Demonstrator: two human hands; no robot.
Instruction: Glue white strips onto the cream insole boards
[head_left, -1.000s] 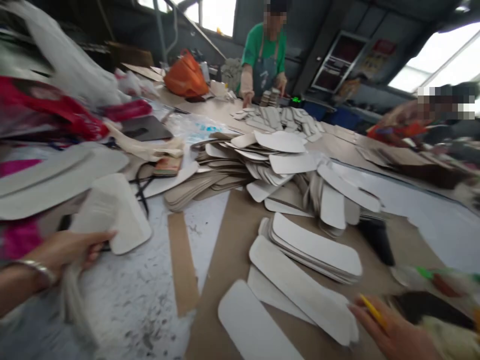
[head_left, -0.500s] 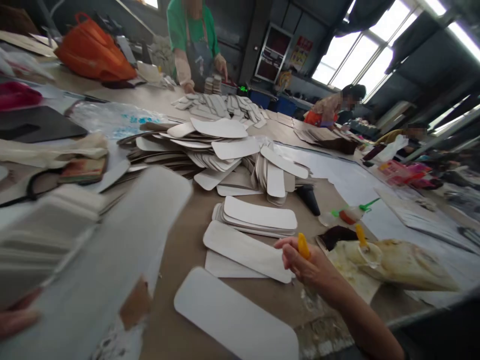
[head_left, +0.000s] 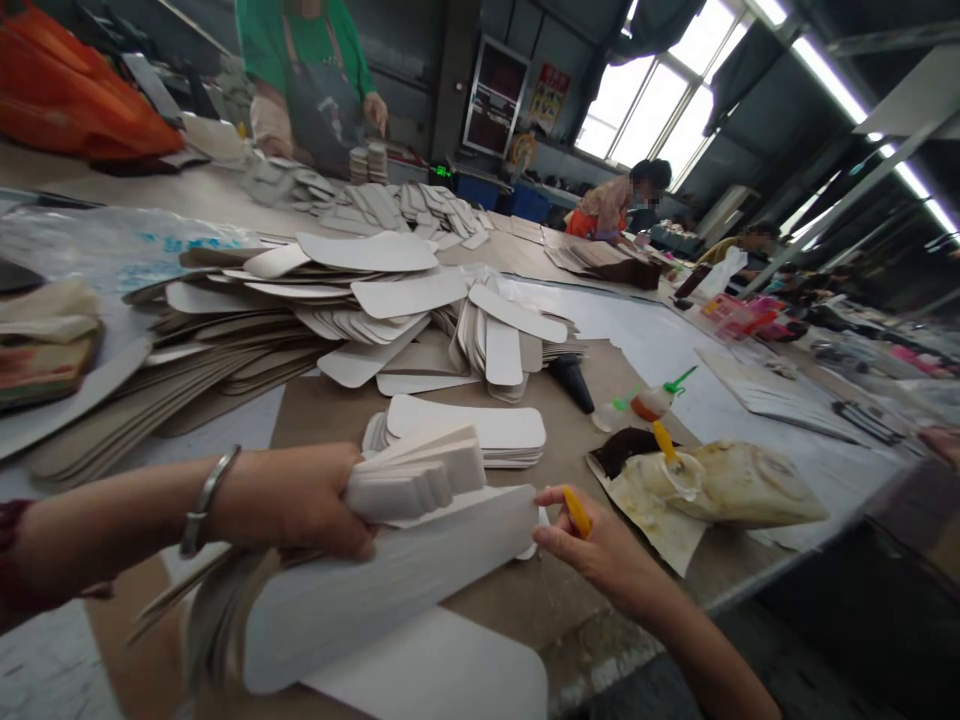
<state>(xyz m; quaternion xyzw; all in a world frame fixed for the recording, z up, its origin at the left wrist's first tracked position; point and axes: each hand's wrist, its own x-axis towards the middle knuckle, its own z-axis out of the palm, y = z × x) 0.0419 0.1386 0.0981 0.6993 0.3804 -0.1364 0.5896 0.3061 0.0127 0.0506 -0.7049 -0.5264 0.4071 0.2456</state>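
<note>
My left hand, with a metal bangle on the wrist, is closed around a bent bundle of white cardboard pieces. A long white cardboard piece with rounded corners slants below that hand toward the right. At its far end my right hand has thumb and index finger on the corner. A yellow tool sticks up from the same hand; its lower part is hidden. Just behind the hands lies a neat stack of white pieces. Another large white piece lies at the front edge.
A loose heap of white and grey-brown pieces spreads behind the stack. On the right are a stained yellowish bag, a small bottle with a green tip and a black cone. A co-worker in green stands across the table.
My left hand has come in from the left edge with its bundle, over the pieces in front. My right hand now touches the end of a long piece. The view has shifted right.
</note>
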